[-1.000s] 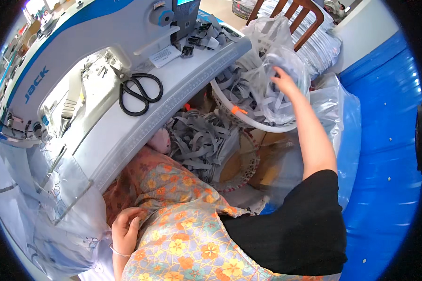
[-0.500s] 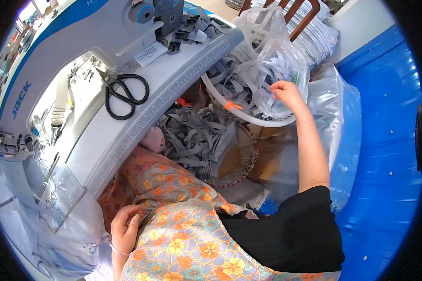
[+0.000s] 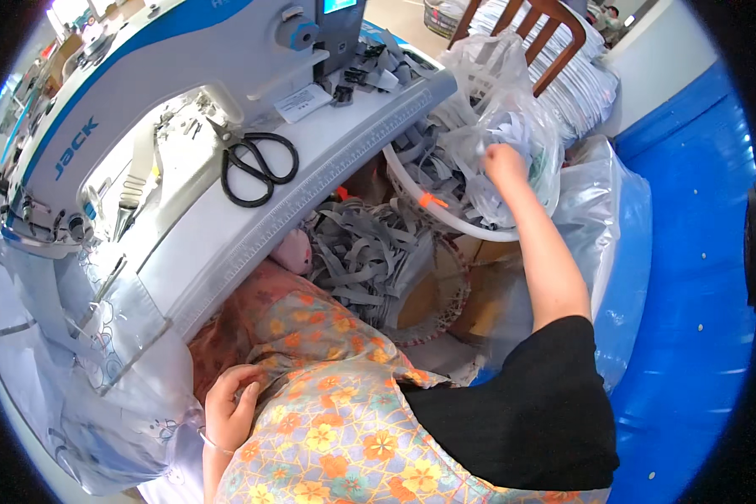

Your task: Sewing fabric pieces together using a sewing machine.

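Observation:
My right hand (image 3: 506, 166) reaches into a clear plastic bag (image 3: 542, 189). Its fingers are closed against pale strips (image 3: 510, 130) inside the bag; what they grip is hidden. The bag sits in a white-rimmed basket (image 3: 455, 223) with grey strap pieces (image 3: 428, 164). Close to the floral apron (image 3: 344, 428), my left hand (image 3: 232, 407) rests with its fingers loosely bent, thumb apart and nothing in it. Beyond it are a sewing machine (image 3: 181, 59) and black-handled scissors (image 3: 260, 170) lying on its white bed.
Grey strips (image 3: 365, 248) fill a lower basket (image 3: 462, 290) below the machine bed (image 3: 336, 160). Strap pieces and black buckles (image 3: 361, 74) lie at the bed's far end. Clear plastic sheeting (image 3: 601, 210), a wooden chair (image 3: 554, 38) and a blue panel (image 3: 689, 277) stand at the right.
My right hand has gone from a pinch with raised fingers to a closed fist among the pale strips. The whole view has shifted slightly; my left hand stays by the apron.

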`<state>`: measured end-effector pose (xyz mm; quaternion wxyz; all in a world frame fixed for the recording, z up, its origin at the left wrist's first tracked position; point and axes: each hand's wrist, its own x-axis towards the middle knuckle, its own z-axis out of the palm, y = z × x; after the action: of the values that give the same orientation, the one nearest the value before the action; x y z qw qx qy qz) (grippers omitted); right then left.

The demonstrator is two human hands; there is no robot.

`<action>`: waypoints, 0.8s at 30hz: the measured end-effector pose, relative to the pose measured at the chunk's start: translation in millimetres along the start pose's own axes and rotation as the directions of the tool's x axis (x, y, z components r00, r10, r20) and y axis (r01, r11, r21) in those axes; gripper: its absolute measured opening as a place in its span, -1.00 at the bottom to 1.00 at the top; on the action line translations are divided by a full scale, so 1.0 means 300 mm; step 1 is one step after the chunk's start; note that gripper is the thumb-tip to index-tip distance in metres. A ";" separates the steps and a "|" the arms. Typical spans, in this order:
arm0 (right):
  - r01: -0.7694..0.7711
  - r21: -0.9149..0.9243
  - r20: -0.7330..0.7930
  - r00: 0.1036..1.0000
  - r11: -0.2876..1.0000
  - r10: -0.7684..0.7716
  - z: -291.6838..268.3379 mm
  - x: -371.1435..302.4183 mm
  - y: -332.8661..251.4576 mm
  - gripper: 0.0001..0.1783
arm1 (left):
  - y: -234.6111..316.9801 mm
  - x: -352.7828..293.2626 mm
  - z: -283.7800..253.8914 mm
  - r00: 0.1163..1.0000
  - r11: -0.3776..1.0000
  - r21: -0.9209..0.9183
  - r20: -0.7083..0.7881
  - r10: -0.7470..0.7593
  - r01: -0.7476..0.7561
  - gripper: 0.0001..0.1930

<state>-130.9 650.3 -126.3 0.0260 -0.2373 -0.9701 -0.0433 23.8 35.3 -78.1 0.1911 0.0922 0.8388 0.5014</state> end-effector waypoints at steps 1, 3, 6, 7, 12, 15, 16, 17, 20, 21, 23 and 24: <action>0.000 0.195 -0.018 1.000 0.981 0.003 -0.064 0.000 -0.012 -0.75 | 0.005 -0.001 -0.004 1.000 1.000 -0.003 0.000 -0.022 0.022 -0.77; 0.022 0.648 -0.032 0.999 0.761 -0.002 -0.237 -0.029 -0.057 -0.80 | 0.044 0.014 -0.015 0.998 0.999 0.024 -0.053 0.042 -0.041 -0.76; 0.222 0.904 -0.128 0.955 0.364 -0.266 -0.554 -0.154 -0.190 -0.76 | 0.181 0.097 -0.034 0.994 0.990 0.097 -0.033 0.107 -0.103 -0.69; 0.233 0.871 -0.068 0.929 0.433 -0.364 -0.647 -0.216 -0.259 -0.78 | 0.248 0.136 -0.034 0.944 0.942 0.128 -0.076 0.320 -0.309 -0.63; 0.679 0.708 -0.088 0.360 0.196 -0.929 -0.920 -0.435 -0.664 -0.88 | 0.559 0.320 -0.035 0.635 0.632 0.288 -0.099 0.766 -0.719 -0.45; 0.572 0.786 -0.023 0.406 0.234 -0.914 -1.001 -0.437 -0.744 -0.92 | 0.637 0.406 -0.067 0.819 0.819 -0.018 0.005 0.574 -0.573 -0.60; 0.567 0.789 -0.041 0.433 0.237 -0.900 -1.006 -0.415 -0.756 -0.92 | 0.646 0.408 -0.077 0.874 0.871 -0.167 0.087 0.479 -0.461 -0.64; 0.524 0.830 -0.028 0.383 0.192 -0.923 -1.005 -0.400 -0.740 -0.85 | 0.650 0.415 -0.069 0.899 0.890 -0.251 0.125 0.419 -0.380 -0.73; 0.144 0.977 0.092 0.383 0.158 -0.919 -0.922 -0.380 -0.678 -0.62 | 0.641 0.405 -0.069 0.850 0.818 -0.307 0.051 0.524 -0.486 -0.74; 0.037 0.961 0.230 0.447 0.275 -0.865 -0.867 -0.381 -0.669 -0.42 | 0.637 0.403 -0.056 0.856 0.774 -0.404 -0.047 0.514 -0.487 -0.74; 0.117 0.907 0.294 0.512 0.404 -0.807 -0.718 -0.446 -0.670 -0.33 | 0.618 0.386 -0.060 0.840 0.692 -0.530 -0.076 0.538 -0.491 -0.74; -0.012 0.918 0.354 0.472 0.395 -0.808 -0.657 -0.475 -0.678 -0.25 | 0.606 0.377 -0.067 0.855 0.639 -0.635 -0.068 0.515 -0.435 -0.74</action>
<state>-92.8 386.2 45.2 -0.3001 0.0939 -0.7912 0.5244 -94.1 145.5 63.8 0.1217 0.2700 0.5545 0.7777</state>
